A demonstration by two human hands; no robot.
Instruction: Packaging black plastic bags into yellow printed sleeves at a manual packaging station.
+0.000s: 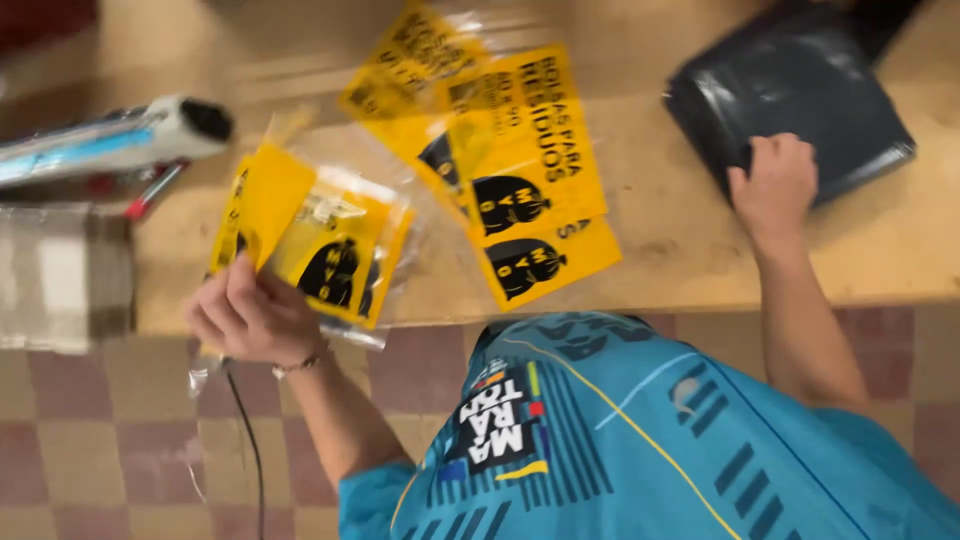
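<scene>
Yellow printed sheet [262, 200]: small, black bag motif, blurred; held upright at left centre of the frame, partly inside a clear plastic sleeve [345, 250] lying over the table edge.

Stack of dark grey plastic bags [800, 85]: flat, glossy, folded; upper right of the frame, on the wooden tabletop.

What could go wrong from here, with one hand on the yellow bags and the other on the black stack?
1. The left hand pinches a clear bag with yellow print at the table edge; it might slip to the floor.
2. The loose yellow-printed bags lie fanned and overlapping, so several may get dragged together.
3. The right hand presses only a corner of the black stack; it may slide.
</scene>
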